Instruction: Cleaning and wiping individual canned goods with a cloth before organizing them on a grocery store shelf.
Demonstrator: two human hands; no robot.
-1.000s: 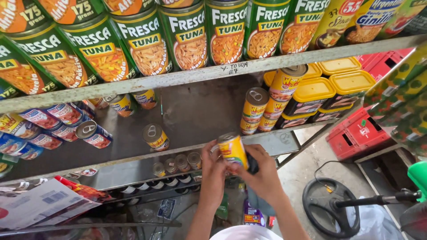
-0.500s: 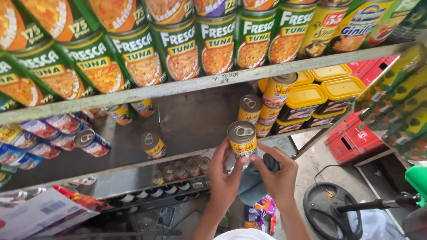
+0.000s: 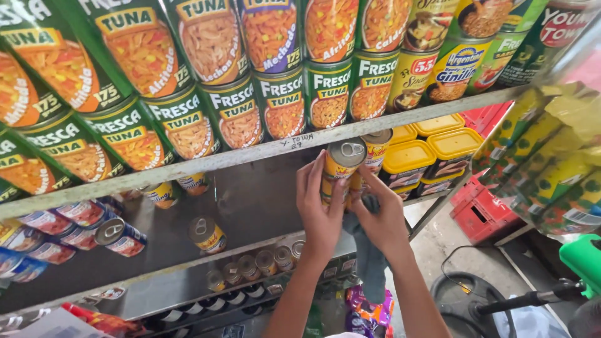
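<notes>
Two hands rise to the middle shelf (image 3: pixel 188 168) and meet around one yellow can (image 3: pixel 341 168) with a silver pull-tab lid. The left hand (image 3: pixel 320 209) presses its palm and fingers against the can's left side, fingers pointing up along the label. The right hand (image 3: pixel 383 216) cups the can from the right and below, and its grip also pinches a grey cloth (image 3: pixel 369 250) that hangs down between the forearms. Both grips are closed on the can, which stands upright just under the shelf edge, touching a second yellow can (image 3: pixel 377 150) right behind it. Further right sit yellow-lidded tubs (image 3: pixel 452 150), stacked in two layers. To the left, on the same shelf floor, a lone small can (image 3: pixel 207 234) stands apart, and blue-and-red cans (image 3: pixel 119 236) lie on their sides near the left edge. Above, rows of green-labelled cans (image 3: pixel 282 103) fill the upper shelf. Low on the right, a red crate (image 3: pixel 488 209) rests on the floor.
</notes>
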